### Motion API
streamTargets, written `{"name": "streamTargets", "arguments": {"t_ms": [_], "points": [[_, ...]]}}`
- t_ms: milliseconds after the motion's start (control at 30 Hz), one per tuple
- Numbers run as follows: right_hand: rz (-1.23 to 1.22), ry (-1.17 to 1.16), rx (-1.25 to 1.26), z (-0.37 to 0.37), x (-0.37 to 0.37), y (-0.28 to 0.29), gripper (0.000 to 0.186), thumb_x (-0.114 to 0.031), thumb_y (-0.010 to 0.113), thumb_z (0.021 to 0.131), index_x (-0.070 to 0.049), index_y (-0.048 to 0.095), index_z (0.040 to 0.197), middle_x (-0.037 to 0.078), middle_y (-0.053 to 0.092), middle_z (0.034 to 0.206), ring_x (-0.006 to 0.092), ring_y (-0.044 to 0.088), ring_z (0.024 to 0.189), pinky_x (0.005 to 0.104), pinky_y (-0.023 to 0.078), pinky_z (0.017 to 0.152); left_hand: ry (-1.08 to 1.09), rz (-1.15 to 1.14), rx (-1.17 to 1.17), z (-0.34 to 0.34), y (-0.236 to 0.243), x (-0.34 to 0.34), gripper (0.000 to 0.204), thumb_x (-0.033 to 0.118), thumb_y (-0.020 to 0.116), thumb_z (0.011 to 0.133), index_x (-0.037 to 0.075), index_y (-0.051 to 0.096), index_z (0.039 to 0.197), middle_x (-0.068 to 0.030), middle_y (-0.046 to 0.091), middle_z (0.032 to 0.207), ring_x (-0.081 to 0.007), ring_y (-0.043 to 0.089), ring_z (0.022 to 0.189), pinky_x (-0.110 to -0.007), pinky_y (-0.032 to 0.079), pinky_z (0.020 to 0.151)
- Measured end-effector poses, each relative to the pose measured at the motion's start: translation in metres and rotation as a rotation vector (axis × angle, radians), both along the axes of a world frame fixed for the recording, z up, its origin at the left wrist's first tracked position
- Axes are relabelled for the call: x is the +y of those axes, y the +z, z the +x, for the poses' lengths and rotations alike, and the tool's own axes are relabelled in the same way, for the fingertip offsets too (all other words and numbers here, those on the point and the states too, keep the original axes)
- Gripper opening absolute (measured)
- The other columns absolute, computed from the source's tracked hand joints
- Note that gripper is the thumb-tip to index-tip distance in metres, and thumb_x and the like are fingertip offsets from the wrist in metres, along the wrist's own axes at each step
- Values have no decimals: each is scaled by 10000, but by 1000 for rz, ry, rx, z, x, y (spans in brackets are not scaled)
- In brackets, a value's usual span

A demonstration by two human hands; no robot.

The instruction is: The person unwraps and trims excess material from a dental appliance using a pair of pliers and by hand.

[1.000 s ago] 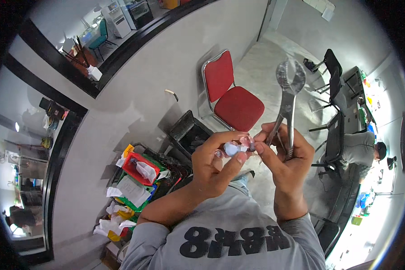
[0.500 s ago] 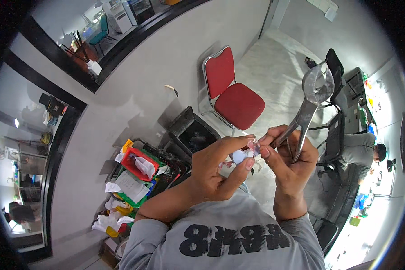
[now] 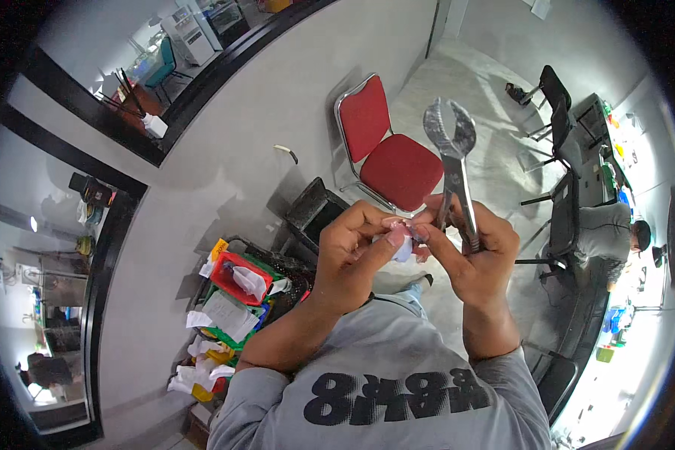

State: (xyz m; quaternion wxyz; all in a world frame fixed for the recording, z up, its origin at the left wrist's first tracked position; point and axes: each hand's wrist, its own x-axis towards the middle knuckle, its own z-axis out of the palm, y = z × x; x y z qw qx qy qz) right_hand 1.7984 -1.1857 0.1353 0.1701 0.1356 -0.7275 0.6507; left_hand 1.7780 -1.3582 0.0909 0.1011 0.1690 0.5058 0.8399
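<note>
My left hand (image 3: 345, 262) is closed, thumb and fingertips pinching a small pink-and-whitish piece (image 3: 403, 247) in front of my chest. It has an uneven outline, and the fingers cover much of it. Steel pliers (image 3: 455, 154) with broad, rounded jaws rest in my right hand (image 3: 484, 259); their handles run into the palm and the jaws point up and away from me, slightly apart. The jaws grip nothing. My right thumb and fingertips also meet the right side of the small piece, so both hands touch it.
A red chair (image 3: 401, 169) stands beyond my hands, beside the grey wall. To the left are a black bin (image 3: 311, 210) and a red tray (image 3: 238, 277) above a heap of papers and packets. At right, a person (image 3: 606, 236) bends over a bright workbench near black chairs (image 3: 566, 206).
The pliers have swung left and stand more upright. My hands have drawn closer around the small piece, which is turned differently, showing more pink. The view has shifted slightly.
</note>
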Motion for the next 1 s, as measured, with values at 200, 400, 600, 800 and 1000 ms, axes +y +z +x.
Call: {"name": "streamTargets", "arguments": {"t_ms": [200,400,600,800,1000], "points": [[123,-40,41,-1,1,0,385,37,797,772,50,664,1133,61,736,939,67,657,812,207,525,708,58,160,106,-4,4,9,99,19,581,961,-44,583,1038,-164,668,1083,-173,646,1013,-316,501,911],[133,-53,60,-3,2,-10,404,52,804,740,18,677,1123,74,737,976,95,681,868,228,536,746,222,-208,438,-13,-2,-3,112,19,647,897,-2,647,1007,-159,593,1149,-213,575,1106,-345,435,978],[275,-87,159,-6,2,-11,375,62,797,718,5,682,1071,125,730,972,203,715,902,299,548,813,370,-537,683,-17,4,-11,133,25,685,835,21,644,962,-168,608,1124,-305,575,1105,-406,439,965],[277,-80,277,-8,1,-7,343,59,801,714,20,678,1032,137,731,943,235,719,899,323,544,829,276,-296,552,-14,0,-4,70,20,653,878,-1,631,940,-184,650,1087,-285,617,1095,-392,465,945],[303,-95,250,-6,1,-5,347,36,817,719,22,687,1041,130,730,925,220,718,828,290,547,732,217,-276,549,-14,-3,-7,96,-12,606,925,-28,598,1019,-185,666,1039,-234,658,989,-339,502,884]]}}
